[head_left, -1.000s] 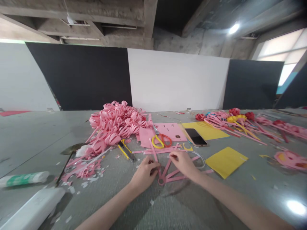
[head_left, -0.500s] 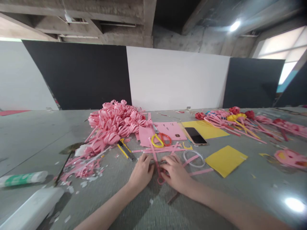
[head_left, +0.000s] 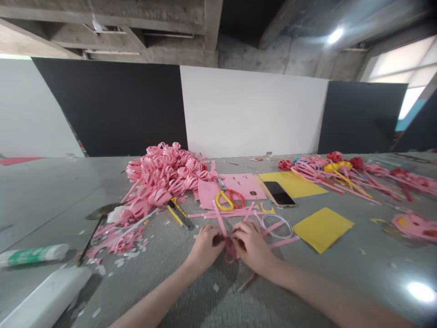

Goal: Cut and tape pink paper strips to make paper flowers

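Between my hands a pink paper strip [head_left: 221, 220] runs toward me and ends in a small curled loop [head_left: 230, 258] close to the surface. My left hand [head_left: 206, 244] pinches at its left side, thumb and fingers together. From the right, my right hand [head_left: 251, 242] has its fingertips closed on the same paper, though they partly hide the grip. More pink strips [head_left: 283, 242] lie beside and under my right hand, next to a clear ring, perhaps a tape roll [head_left: 277, 226]. Beyond the hands lie scissors [head_left: 229, 199] with yellow and red handles.
A box cutter [head_left: 179, 214] lies left of the strips, before a heap of pink paper curls [head_left: 165, 171]. A phone [head_left: 279, 194] and yellow paper [head_left: 322, 229] are at right. A glue tube [head_left: 34, 255] and white box [head_left: 48, 298] stand at left among scraps.
Both hands have shifted slightly right and regripped, the fingers now more curled in around the pink strip. The strip's looped end has moved a little right.
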`<state>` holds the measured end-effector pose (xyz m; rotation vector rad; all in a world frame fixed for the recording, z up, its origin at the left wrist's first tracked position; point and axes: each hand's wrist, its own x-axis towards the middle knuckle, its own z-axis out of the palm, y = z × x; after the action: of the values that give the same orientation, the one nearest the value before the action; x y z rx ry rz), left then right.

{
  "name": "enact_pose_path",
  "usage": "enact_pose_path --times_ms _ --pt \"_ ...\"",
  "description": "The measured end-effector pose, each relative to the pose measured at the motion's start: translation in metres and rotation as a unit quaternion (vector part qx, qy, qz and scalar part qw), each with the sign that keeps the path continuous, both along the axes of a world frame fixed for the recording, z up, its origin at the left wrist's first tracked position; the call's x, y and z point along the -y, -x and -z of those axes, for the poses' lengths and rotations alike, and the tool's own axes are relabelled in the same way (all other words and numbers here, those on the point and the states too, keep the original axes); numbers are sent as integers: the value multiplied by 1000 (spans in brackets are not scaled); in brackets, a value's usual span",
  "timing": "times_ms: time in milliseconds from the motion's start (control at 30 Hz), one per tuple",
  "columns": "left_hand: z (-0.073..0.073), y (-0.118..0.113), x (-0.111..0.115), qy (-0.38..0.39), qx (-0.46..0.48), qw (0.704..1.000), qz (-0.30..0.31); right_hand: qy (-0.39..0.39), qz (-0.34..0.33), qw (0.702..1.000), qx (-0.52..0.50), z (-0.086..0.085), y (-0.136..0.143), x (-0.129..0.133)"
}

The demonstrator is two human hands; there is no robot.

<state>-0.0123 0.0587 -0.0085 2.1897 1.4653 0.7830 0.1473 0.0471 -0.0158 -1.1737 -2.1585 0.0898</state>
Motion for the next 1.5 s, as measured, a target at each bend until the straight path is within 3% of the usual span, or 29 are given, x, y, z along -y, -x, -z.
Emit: enact_pose_path --times_ms 200,433,633,967,1500 --pt "0 0 -1 36 87 996 10 0 2 1000 24 -5 -2 -4" --pt "-9 -1 3 67 147 984 71 115 -96 989 8 -11 -4 -8" --pt "-10 7 -3 78 107 980 146 130 -113 985 -19 -8 -4 -10" --pt "-5 9 -4 32 34 990 135 137 -120 983 -27 -11 -5 -10" --pt "-5 8 -3 27 10 990 137 142 -130 981 -12 -7 -7 -12"
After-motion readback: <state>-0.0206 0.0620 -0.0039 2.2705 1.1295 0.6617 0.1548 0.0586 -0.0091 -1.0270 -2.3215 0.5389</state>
